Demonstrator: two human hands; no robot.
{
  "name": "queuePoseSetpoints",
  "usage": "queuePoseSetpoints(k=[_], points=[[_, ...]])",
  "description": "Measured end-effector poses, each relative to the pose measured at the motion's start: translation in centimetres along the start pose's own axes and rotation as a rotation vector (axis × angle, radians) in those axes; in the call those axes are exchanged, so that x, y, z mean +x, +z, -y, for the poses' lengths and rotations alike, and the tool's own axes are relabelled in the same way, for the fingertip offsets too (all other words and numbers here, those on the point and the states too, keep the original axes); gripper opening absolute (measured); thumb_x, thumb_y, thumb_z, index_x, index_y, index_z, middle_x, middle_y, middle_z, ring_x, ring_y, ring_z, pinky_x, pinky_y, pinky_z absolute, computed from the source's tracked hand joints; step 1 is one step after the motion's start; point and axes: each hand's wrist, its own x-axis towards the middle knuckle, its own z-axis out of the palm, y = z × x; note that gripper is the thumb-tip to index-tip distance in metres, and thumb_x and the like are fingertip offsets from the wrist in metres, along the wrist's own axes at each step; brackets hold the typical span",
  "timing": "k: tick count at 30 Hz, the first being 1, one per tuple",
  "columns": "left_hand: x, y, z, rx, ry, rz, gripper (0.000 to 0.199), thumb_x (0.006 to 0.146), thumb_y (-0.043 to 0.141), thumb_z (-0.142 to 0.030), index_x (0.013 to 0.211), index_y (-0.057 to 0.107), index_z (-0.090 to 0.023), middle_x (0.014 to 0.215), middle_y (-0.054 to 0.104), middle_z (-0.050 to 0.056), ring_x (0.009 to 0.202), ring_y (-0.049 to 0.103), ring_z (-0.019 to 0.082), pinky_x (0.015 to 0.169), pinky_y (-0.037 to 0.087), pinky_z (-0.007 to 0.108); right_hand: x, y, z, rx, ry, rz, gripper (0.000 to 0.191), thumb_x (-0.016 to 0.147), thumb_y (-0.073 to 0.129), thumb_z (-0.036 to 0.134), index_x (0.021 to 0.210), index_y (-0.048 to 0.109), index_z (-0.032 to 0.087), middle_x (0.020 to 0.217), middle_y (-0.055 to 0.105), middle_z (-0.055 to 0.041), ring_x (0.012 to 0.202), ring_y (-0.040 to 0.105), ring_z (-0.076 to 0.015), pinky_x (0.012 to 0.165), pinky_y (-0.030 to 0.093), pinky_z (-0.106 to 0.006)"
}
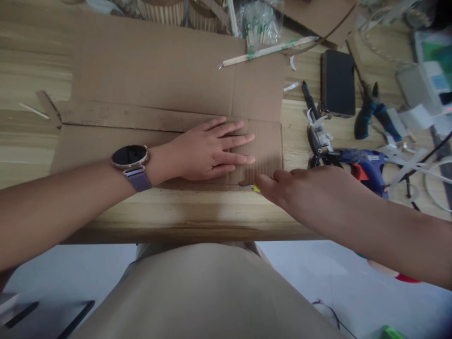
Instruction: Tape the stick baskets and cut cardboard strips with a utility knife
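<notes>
My left hand [215, 153] lies flat with fingers spread on a piece of brown cardboard [261, 146] close to the table's front edge. A watch [130, 157] with a purple strap is on that wrist. My right hand [289, 186] is closed around a yellow utility knife [256, 188], most of which the fingers hide. Its thin blade rests at the cardboard's near edge, where a cut line runs left from it. Behind lies a larger cardboard sheet [151, 66], with a narrow strip [127, 115] between the two.
To the right are a black box-shaped object [338, 82], blue-handled pliers [376, 115], a blue glue gun [370, 162] and white cables. Wooden sticks [268, 51] and a clear plastic bag [259, 23] lie at the back. The wooden table's front edge [197, 233] is near my body.
</notes>
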Motion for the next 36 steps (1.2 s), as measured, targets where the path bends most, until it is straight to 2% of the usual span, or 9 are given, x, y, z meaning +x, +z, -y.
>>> queuePoseSetpoints(k=[7, 16, 24, 29, 36], points=[[0.0, -0.1, -0.1, 0.021, 0.014, -0.023, 0.041, 0.108, 0.034, -0.039, 0.142, 0.058, -0.035, 0.160, 0.046, 0.005, 0.149, 0.038, 0.034, 0.119, 0.034, 0.059, -0.5, 0.8, -0.4, -0.019, -0.014, -0.118, 0.040, 0.081, 0.046, 0.003, 0.111, 0.065, 0.021, 0.066, 0.067, -0.0046, 0.051, 0.058, -0.0173, 0.048, 0.021, -0.028], [0.0, -0.8, -0.4, -0.013, -0.017, 0.031, 0.039, 0.108, 0.039, -0.036, 0.143, 0.057, -0.035, 0.161, 0.044, 0.004, 0.151, 0.035, 0.034, 0.121, 0.030, 0.058, -1.0, 1.7, -1.2, -0.090, 0.022, -0.050, 0.047, 0.076, 0.047, -0.003, 0.111, 0.065, 0.022, 0.067, 0.067, -0.0030, 0.052, 0.060, -0.0160, 0.045, 0.013, -0.029], [-0.1, -0.4, -0.2, -0.017, -0.018, 0.011, 0.043, 0.108, 0.033, -0.042, 0.144, 0.056, -0.036, 0.161, 0.044, 0.003, 0.151, 0.034, 0.033, 0.122, 0.030, 0.059, -1.9, 3.6, -1.9, -0.060, 0.058, -0.130, 0.057, 0.080, 0.046, -0.002, 0.127, 0.063, 0.026, 0.070, 0.069, -0.0037, 0.057, 0.064, -0.0195, 0.047, 0.019, -0.031], [-0.1, -0.2, -0.1, -0.022, -0.029, 0.022, 0.041, 0.104, 0.048, -0.036, 0.144, 0.054, -0.040, 0.161, 0.044, 0.001, 0.153, 0.032, 0.030, 0.123, 0.027, 0.056, -2.3, 4.1, -2.2, -0.098, 0.059, -0.126, 0.060, 0.077, 0.046, -0.006, 0.125, 0.061, 0.025, 0.071, 0.069, -0.0032, 0.059, 0.066, -0.0193, 0.046, 0.014, -0.032], [-0.1, -0.5, -0.2, -0.054, -0.044, 0.026, 0.041, 0.103, 0.049, -0.034, 0.143, 0.056, -0.040, 0.161, 0.044, 0.001, 0.153, 0.032, 0.030, 0.123, 0.026, 0.056, -2.8, 4.7, -2.7, -0.158, 0.041, -0.117, 0.076, 0.078, 0.045, -0.011, 0.145, 0.046, 0.024, 0.073, 0.068, -0.0033, 0.062, 0.070, -0.0211, 0.046, 0.015, -0.033]])
